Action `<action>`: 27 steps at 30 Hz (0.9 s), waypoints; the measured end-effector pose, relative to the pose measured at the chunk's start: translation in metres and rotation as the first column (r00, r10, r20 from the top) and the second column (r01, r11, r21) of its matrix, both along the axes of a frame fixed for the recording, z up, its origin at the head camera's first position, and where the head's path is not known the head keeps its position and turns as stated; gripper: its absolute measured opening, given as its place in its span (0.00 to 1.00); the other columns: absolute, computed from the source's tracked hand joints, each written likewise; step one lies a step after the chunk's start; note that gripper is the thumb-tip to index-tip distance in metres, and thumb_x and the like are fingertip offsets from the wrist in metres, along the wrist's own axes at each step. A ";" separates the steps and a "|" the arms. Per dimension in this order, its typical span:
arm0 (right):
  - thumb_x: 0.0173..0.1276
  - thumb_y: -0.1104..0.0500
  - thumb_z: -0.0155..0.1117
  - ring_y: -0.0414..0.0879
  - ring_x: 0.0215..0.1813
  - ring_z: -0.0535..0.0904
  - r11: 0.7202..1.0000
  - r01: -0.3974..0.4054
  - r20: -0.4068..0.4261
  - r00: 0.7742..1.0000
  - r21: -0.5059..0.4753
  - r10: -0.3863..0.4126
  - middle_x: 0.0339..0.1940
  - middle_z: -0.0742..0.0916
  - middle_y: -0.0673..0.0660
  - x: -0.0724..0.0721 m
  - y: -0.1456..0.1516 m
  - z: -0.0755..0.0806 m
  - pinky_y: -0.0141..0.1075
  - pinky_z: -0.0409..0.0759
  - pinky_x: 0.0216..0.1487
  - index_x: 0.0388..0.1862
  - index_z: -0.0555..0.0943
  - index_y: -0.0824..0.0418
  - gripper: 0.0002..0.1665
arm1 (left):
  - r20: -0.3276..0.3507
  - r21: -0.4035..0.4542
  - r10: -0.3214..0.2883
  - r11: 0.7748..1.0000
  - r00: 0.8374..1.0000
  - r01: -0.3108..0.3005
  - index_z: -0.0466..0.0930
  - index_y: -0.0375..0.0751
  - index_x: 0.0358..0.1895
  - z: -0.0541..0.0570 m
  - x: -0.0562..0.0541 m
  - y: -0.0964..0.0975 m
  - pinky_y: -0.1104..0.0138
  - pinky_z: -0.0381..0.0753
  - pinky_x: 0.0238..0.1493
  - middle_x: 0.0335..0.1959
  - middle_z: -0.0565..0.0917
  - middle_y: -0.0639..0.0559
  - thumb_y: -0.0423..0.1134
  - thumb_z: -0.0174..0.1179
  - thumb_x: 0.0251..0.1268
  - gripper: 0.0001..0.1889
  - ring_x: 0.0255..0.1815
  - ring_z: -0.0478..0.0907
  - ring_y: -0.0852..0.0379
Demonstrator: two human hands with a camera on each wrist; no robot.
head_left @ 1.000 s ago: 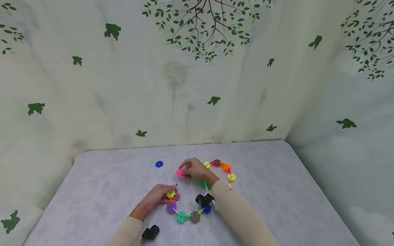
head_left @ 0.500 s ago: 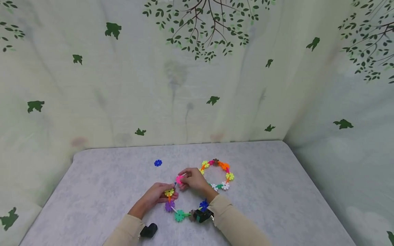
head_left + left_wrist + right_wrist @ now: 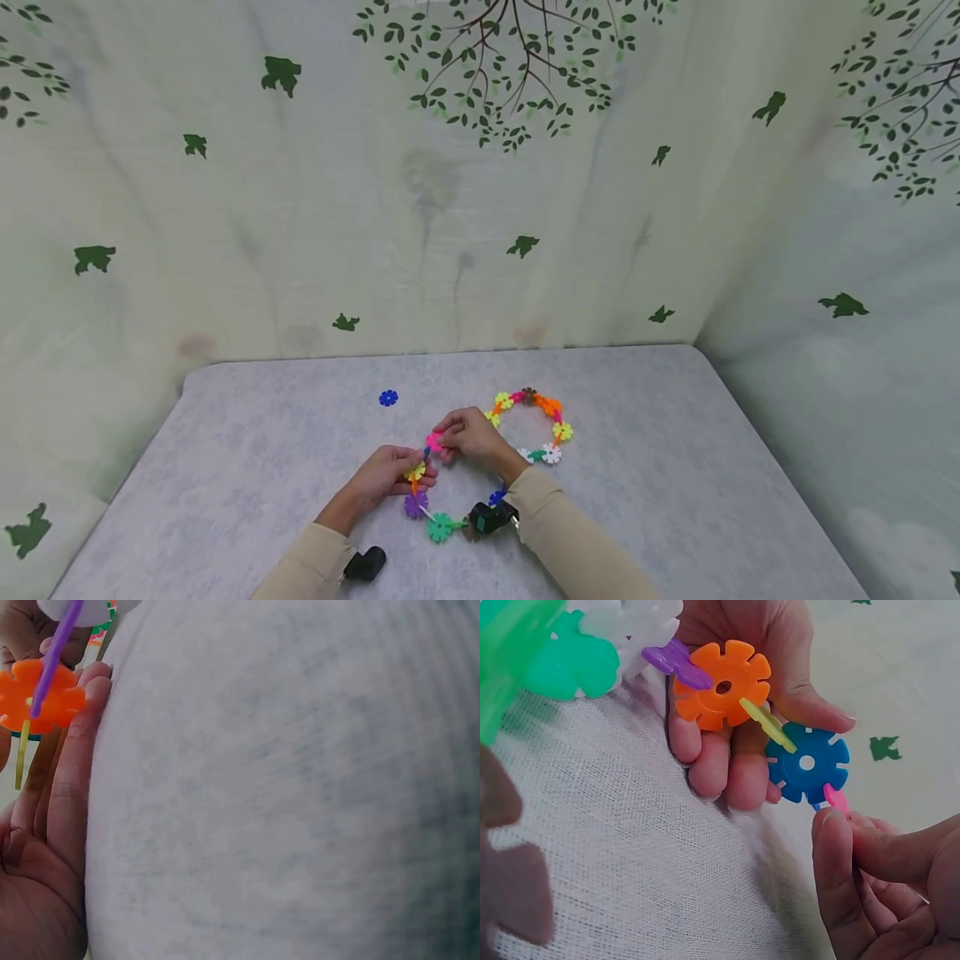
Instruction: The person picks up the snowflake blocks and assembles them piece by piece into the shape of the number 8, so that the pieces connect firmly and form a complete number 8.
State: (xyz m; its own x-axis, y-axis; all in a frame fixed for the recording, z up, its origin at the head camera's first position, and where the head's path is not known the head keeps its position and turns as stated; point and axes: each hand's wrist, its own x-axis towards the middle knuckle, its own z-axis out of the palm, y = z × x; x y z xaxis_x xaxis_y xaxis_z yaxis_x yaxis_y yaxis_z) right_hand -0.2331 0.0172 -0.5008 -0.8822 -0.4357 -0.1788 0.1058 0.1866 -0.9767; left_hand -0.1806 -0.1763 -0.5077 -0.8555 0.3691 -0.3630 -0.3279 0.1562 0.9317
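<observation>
My left hand [image 3: 386,477] holds the end of a chain of interlocked plastic snowflake discs, its thumb and fingers on a blue disc [image 3: 807,772]. A yellow disc [image 3: 769,724] and an orange disc [image 3: 739,667] follow along the chain, over the fingers. From above, a purple disc [image 3: 416,505] and a green disc [image 3: 440,527] continue the chain in a curve on the table. My right hand [image 3: 474,435] pinches a pink disc [image 3: 434,442] between thumb and fingertips. In the right wrist view the pink disc's edge sits at a slot of the blue disc. The right wrist hides part of the chain.
A finished ring of coloured discs [image 3: 562,431] lies behind the right hand. One loose blue disc [image 3: 387,398] is at the back of the grey table [image 3: 675,467]. Black wrist cameras [image 3: 364,564] are strapped to both wrists. A leaf-patterned curtain [image 3: 375,208] hangs behind.
The right hand has come down toward the left hand, bringing the pink disc to the chain's blue end disc. My left hand stays nearly in place.
</observation>
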 end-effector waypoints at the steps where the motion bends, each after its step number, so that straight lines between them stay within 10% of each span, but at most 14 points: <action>1: 0.65 0.74 0.60 0.41 0.20 0.79 1.000 -0.002 -0.012 1.000 0.005 0.002 0.22 0.85 0.58 0.000 0.000 0.000 0.35 0.83 0.27 0.38 0.82 0.73 0.05 | -0.003 -0.007 0.002 1.000 1.000 -0.002 0.77 0.22 0.52 0.000 0.000 0.000 0.65 0.84 0.43 0.41 0.87 0.41 0.45 0.49 0.75 0.24 0.40 0.86 0.53; 27: 0.65 0.72 0.60 0.42 0.23 0.78 0.990 -0.032 -0.105 0.993 0.138 0.047 0.24 0.84 0.54 0.003 -0.001 0.003 0.32 0.80 0.28 0.43 0.86 0.65 0.11 | 0.034 -0.108 0.072 0.992 0.997 -0.068 0.77 0.24 0.51 0.005 0.002 0.006 0.66 0.84 0.40 0.37 0.87 0.43 0.49 0.52 0.73 0.25 0.37 0.85 0.55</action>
State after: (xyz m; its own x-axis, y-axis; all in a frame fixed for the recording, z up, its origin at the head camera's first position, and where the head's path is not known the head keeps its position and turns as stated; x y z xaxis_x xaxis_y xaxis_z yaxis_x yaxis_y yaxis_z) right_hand -0.2297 0.0167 -0.4980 -0.8819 -0.4490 -0.1434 -0.0090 0.3204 -0.9472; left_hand -0.1789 -0.1699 -0.5028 -0.8630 0.2662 -0.4294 -0.3761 0.2291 0.8978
